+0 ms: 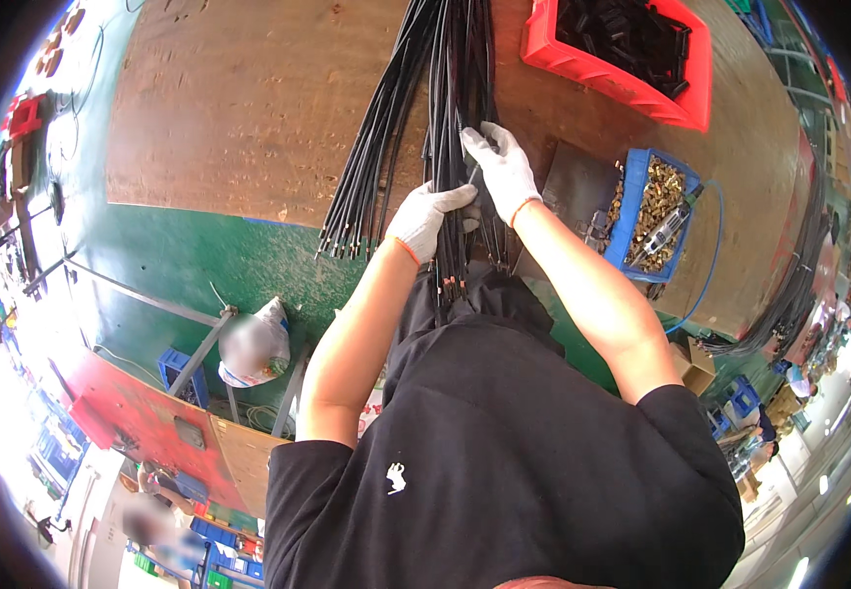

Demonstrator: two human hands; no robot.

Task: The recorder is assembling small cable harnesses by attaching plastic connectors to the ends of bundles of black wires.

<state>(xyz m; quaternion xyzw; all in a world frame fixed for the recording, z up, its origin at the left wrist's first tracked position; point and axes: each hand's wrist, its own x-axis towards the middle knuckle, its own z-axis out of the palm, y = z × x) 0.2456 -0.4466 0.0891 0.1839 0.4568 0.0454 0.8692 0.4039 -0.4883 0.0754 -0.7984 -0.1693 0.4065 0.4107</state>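
Long, thin black cables are lying loosely bunched on the wooden table, fanning out, their coppery tips hanging past its near edge.

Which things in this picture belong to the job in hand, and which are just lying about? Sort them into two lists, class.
Job in hand:
- black cables, with left hand and right hand on them
- probably, being close by: red bin of black pieces, blue bin of metal fittings

Apparently lying about:
- white bag
- cardboard box
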